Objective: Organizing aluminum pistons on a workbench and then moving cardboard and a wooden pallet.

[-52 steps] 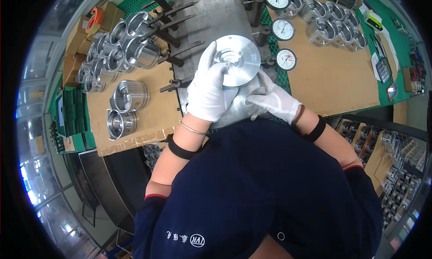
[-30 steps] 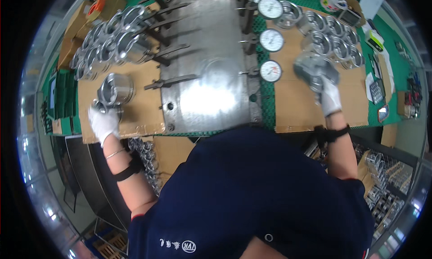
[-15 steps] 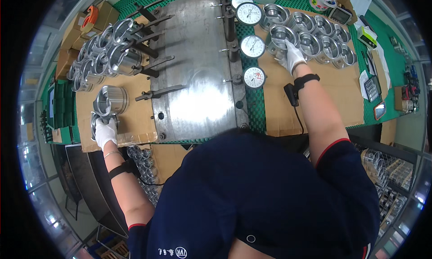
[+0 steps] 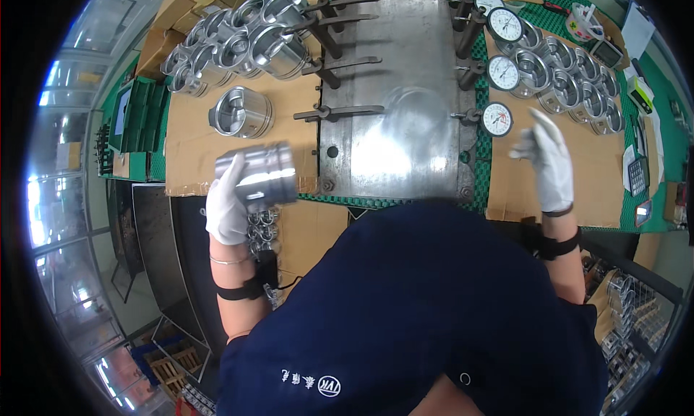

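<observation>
Silver cylindrical metal piston (image 4: 271, 174), held sideways

The white-gloved left hand (image 4: 227, 208) is clamped on the piston's left end, over the front edge of the left-hand brown cardboard sheet (image 4: 189, 159). A second silver piston (image 4: 249, 114) sits just beyond. The white-gloved right hand (image 4: 551, 163) is well apart from the left, fingers parted, near a round white-faced dial gauge (image 4: 497, 119), beside the grey rectangular steel plate (image 4: 401, 62).

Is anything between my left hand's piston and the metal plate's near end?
Nothing tall shows between the piston in your left hand and the near end of the metal plate: only flat cardboard and a bolt at its near left corner. Farther away, a dark metal arm reaches over the plate's left edge.
</observation>
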Tool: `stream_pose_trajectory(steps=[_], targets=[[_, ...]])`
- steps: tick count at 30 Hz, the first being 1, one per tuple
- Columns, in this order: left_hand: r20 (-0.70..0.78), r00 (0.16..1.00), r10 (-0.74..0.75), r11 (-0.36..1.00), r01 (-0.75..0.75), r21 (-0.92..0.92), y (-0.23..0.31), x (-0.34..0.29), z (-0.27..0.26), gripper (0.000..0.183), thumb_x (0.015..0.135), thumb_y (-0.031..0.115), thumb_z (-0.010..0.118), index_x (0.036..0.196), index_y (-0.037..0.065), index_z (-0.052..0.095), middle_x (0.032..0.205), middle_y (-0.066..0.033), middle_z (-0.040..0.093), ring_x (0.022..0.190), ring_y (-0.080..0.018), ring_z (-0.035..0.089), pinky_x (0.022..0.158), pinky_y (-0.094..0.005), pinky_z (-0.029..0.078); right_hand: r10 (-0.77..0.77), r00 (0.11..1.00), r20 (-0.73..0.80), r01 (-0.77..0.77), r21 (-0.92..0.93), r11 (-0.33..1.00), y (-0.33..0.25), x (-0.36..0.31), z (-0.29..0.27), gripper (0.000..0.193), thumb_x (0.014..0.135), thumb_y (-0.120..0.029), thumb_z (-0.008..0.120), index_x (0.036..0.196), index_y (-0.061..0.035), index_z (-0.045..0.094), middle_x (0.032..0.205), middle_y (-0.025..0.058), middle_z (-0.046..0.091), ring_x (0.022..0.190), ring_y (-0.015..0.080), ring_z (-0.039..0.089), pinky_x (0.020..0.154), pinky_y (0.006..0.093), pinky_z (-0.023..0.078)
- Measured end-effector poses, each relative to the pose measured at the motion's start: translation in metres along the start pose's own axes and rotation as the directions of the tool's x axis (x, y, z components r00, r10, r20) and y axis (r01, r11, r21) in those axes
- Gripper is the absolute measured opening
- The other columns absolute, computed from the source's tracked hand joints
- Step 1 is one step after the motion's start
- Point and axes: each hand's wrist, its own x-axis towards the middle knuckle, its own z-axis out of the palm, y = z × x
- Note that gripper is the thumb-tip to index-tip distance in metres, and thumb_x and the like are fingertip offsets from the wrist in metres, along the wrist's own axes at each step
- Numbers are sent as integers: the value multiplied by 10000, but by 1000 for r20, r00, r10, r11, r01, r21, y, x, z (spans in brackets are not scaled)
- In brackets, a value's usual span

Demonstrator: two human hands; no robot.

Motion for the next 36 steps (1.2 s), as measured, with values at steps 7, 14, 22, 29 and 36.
stream_pose_trajectory(steps=[7, 14, 22, 29, 36], targets=[[651, 737, 181, 906, 133, -402, 12, -44, 69, 431, 1003, 299, 474, 1292, -20, 494, 1202, -137, 608, 1073, -226, 611, 920, -363, 494, -171, 720, 673, 421, -227, 878, -10, -30, 142, 1004, 718, -261, 820, 1489, 12, 237, 1329, 195, 481, 1197, 273, 521, 972, 377, 469], [596, 802, 45, 770, -408, 490, -29, -3, 86, 708, 870, 373, 682, 1370, -21, 372, 1227, -219, 588, 1140, -272, 590, 952, -412, 491, -408, 754, 515, 652, -509, 563, -12, -13, 138, 945, 601, -339, 828, 1375, 0, 404, 1206, 228, 532, 1076, 388, 544, 897, 436, 485], [622, 289, 728, 148, -952, 269, -44, 3, 135, 946, 605, 186, 881, 1379, 54, 353, 1404, -304, 413, 1125, -458, 568, 920, -462, 510, -468, 772, 430, 624, -654, 428, -12, -3, 157, 703, 674, -334, 783, 1268, -45, 540, 1102, 203, 579, 993, 378, 599, 840, 439, 507], [576, 21, 817, -113, -974, 195, -44, 20, 155, 655, 594, 191, 880, 1061, 102, 429, 1333, -271, 511, 1022, -388, 631, 770, -397, 564, 38, 913, 405, 118, -352, 928, 29, -12, 97, 861, 791, -198, 747, 1469, 8, 257, 1164, 198, 606, 954, 286, 651, 816, 351, 527], [516, 2, 856, -67, -991, 115, -32, 38, 184, 579, 578, 147, 879, 967, 97, 452, 1319, -274, 524, 990, -397, 649, 700, -377, 581, 382, 838, 391, -390, -62, 919, 47, -9, 99, 908, 886, -108, 663, 1533, -45, 29, 1219, 195, 583, 866, 231, 672, 698, 340, 585]])
